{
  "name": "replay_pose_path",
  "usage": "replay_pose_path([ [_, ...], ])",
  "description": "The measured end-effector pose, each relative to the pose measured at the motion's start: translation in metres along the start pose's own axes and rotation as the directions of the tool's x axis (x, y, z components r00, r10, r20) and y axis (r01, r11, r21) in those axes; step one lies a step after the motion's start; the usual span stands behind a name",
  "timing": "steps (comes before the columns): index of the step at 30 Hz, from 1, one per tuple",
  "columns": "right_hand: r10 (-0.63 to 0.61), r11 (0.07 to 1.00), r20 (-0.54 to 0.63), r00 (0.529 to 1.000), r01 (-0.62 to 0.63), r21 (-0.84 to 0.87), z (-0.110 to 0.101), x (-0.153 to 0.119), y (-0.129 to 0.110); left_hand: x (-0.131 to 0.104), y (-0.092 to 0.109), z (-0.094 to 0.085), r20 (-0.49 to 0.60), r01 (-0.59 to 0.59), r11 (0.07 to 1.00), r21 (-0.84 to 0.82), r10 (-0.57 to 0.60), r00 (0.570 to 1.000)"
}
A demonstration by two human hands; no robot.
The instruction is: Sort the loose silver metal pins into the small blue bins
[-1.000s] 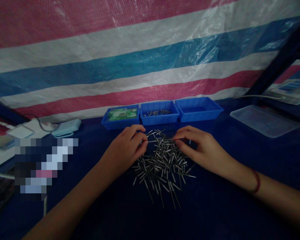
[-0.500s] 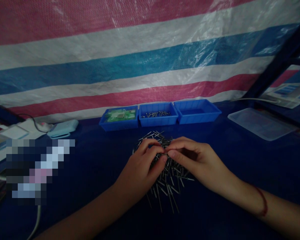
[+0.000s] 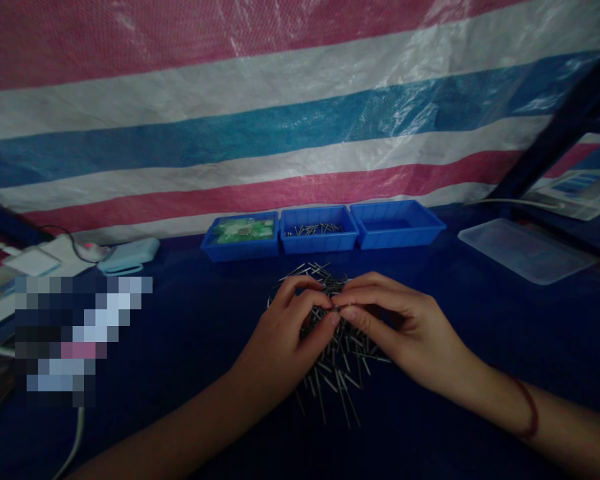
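A pile of thin metal pins that look like blind rivets [image 3: 337, 380] lies on the dark blue table in front of me. Over the pile, my left hand [image 3: 293, 323] pinches one small rivet [image 3: 337, 309] between thumb and index finger. My right hand [image 3: 405, 320] meets it from the other side, thumb and index finger closed on the same rivet. Fingertips cover most of that piece, so its exact shape is hard to see. Both hands hide the upper middle of the pile.
Three blue bins stand in a row behind the pile: a left bin [image 3: 243, 253] with green-and-clear packets, a middle bin [image 3: 320, 245] with loose rivets, and a right bin [image 3: 403, 237]. A translucent lid [image 3: 525, 250] lies right. A light blue case [image 3: 130, 253] and cables are left.
The hands stay together over the pile, and the right fingers have shifted slightly, showing more of the small rivet. The whole view has moved a little.
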State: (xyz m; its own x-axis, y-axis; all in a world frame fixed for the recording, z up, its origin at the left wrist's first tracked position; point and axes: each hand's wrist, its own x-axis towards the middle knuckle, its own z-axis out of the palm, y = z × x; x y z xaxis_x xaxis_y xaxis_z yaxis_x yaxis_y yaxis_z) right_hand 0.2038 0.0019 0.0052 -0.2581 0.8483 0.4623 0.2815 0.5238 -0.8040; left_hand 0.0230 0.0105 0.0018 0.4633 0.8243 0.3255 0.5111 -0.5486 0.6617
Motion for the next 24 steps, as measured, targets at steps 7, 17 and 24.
replay_pose_path([
  [7,-0.049,0.992,-0.046,0.998,0.044,-0.117,0.001,0.000,0.005,-0.001,0.001,-0.002,-0.197,-0.082,0.995,0.056,0.091,0.976],
  [17,-0.064,0.998,0.051,0.997,0.064,0.004,0.004,-0.002,0.003,-0.004,0.010,-0.008,-0.222,-0.198,0.966,0.169,0.233,0.947],
  [24,-0.073,0.984,0.051,0.996,0.080,-0.159,-0.002,0.002,-0.003,-0.001,0.005,-0.010,-0.105,-0.169,0.982,0.087,0.178,0.978],
])
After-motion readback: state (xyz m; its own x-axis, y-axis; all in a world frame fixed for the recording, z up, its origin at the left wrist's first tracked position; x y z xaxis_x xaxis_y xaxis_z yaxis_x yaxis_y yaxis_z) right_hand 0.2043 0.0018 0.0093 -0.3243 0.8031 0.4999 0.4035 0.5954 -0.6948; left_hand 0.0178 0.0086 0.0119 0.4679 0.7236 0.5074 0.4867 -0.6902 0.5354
